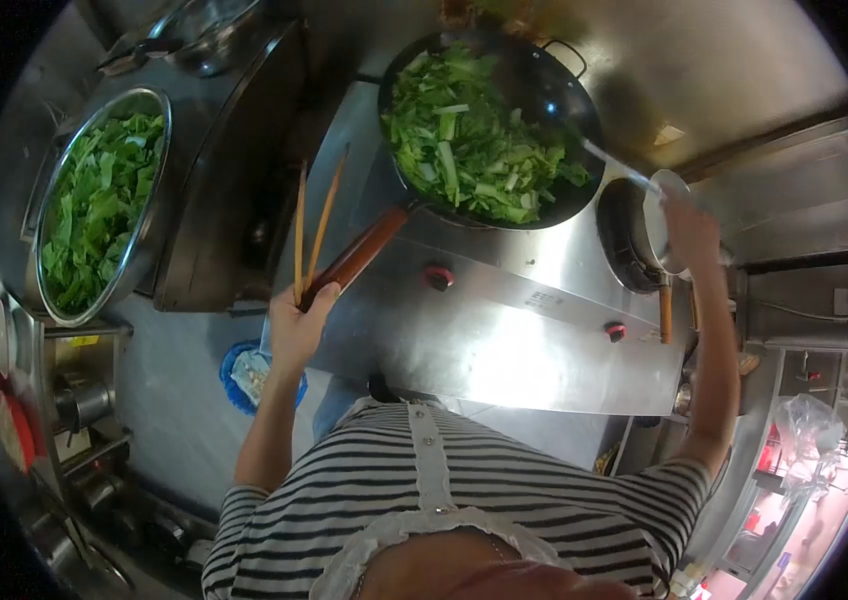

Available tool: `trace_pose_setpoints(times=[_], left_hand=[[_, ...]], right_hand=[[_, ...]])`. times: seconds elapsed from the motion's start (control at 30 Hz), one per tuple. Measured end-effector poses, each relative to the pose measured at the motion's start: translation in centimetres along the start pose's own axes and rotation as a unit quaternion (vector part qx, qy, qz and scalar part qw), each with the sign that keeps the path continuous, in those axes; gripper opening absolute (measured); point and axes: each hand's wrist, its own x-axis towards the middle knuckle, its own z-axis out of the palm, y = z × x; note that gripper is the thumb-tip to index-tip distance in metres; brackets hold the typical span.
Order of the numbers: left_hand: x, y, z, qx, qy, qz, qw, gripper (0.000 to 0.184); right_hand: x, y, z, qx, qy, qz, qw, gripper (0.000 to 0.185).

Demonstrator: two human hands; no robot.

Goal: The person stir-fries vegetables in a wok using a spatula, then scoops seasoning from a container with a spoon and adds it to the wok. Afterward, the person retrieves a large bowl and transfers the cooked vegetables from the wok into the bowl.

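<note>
My left hand [302, 325] is closed around the wooden handle of a black wok [554, 85], with a pair of long wooden chopsticks [316, 230] held in the same grip. Chopped leafy greens [464, 145] fill much of the wok, mostly its left and lower parts. On the other side, my right hand [689, 232] grips a long-handled metal cooking utensil [629, 165]. The utensil's shaft slants over the wok's right rim; its working end is blurred. Just below and beside this hand sit a smaller dark pan [624, 235] and a pale, round-edged vessel [659, 222].
A large metal bowl [152, 215] of cut greens stands at the left. Red knobs [438, 277] line the steel stove front [534, 345]. A blue-lined bin [241, 392] is on the floor. Shelves with pots [84, 403] flank the lower left; a steel wall rises behind.
</note>
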Motion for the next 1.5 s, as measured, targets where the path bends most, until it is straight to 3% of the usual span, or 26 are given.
trace_pose_setpoints(times=[0.1, 0.17, 0.23, 0.3, 0.37, 0.43, 0.47, 0.53, 0.73, 0.87, 0.97, 1.07, 1.13, 1.23, 1.3, 1.43, 1.5], left_hand=[[-0.2, 0.3, 0.0, 0.017, -0.003, -0.020, 1.000, 0.025], [-0.1, 0.4, 0.2, 0.032, 0.011, -0.012, 0.999, 0.025], [-0.2, 0.4, 0.3, 0.027, 0.019, -0.005, 0.999, 0.025], [-0.4, 0.9, 0.4, 0.015, 0.022, -0.027, 0.999, 0.025], [-0.2, 0.1, 0.2, 0.020, 0.022, -0.019, 0.999, 0.026], [-0.2, -0.3, 0.1, 0.018, 0.018, -0.011, 1.000, 0.026], [-0.1, -0.3, 0.2, 0.019, 0.020, -0.011, 1.000, 0.026], [-0.2, -0.1, 0.3, 0.016, 0.019, -0.013, 1.000, 0.026], [0.0, -0.5, 0.0, -0.002, 0.005, 0.003, 1.000, 0.027], [0.0, -0.6, -0.2, -0.003, -0.009, -0.015, 1.000, 0.030], [0.2, -0.4, -0.4, 0.008, -0.029, -0.032, 0.999, 0.031], [0.4, -0.5, -0.4, -0.011, -0.046, -0.033, 0.998, 0.031], [0.3, -0.6, 0.0, -0.016, -0.035, -0.023, 0.999, 0.030], [0.1, -0.3, -0.1, -0.003, -0.029, -0.021, 0.999, 0.028], [0.1, -0.2, -0.1, 0.013, -0.036, -0.029, 0.999, 0.028], [-0.1, -0.4, 0.0, -0.004, -0.018, -0.008, 1.000, 0.028], [0.1, -0.2, 0.0, -0.002, -0.010, -0.011, 1.000, 0.029]], right_hand=[[9.0, 2.0, -0.1, 0.041, -0.111, 0.043, 0.992, 0.034], [15.6, 2.5, 3.1, 0.103, -0.102, 0.033, 0.989, 0.043], [20.7, 0.8, 4.2, 0.148, -0.031, -0.052, 0.987, 0.044], [22.7, -3.3, 0.7, 0.179, -0.090, -0.047, 0.979, 0.042], [22.9, -5.4, -1.1, 0.157, -0.065, -0.077, 0.982, 0.040], [21.5, -6.7, -3.0, 0.077, -0.007, -0.136, 0.988, 0.026], [19.7, -6.7, -3.0, 0.075, -0.009, -0.139, 0.987, 0.026], [14.7, -6.1, -2.5, 0.042, 0.101, -0.192, 0.975, 0.032], [0.8, -5.6, -0.5, -0.023, 0.065, -0.150, 0.986, 0.067], [-5.2, -6.4, -2.4, 0.064, -0.065, -0.105, 0.990, 0.058], [-6.9, -4.0, -6.8, 0.074, -0.103, -0.049, 0.991, 0.054], [-7.7, -2.5, -8.6, 0.156, -0.084, -0.088, 0.980, 0.048], [-7.1, -4.5, -9.5, 0.127, -0.153, -0.096, 0.975, 0.045], [-3.9, -8.1, -6.4, 0.098, -0.150, -0.088, 0.980, 0.042], [-1.2, -9.2, -3.9, 0.108, -0.067, -0.096, 0.987, 0.041], [1.3, -7.9, -3.1, 0.085, -0.086, -0.070, 0.990, 0.039], [1.2, -4.3, -5.7, 0.212, -0.101, -0.061, 0.970, 0.039]])
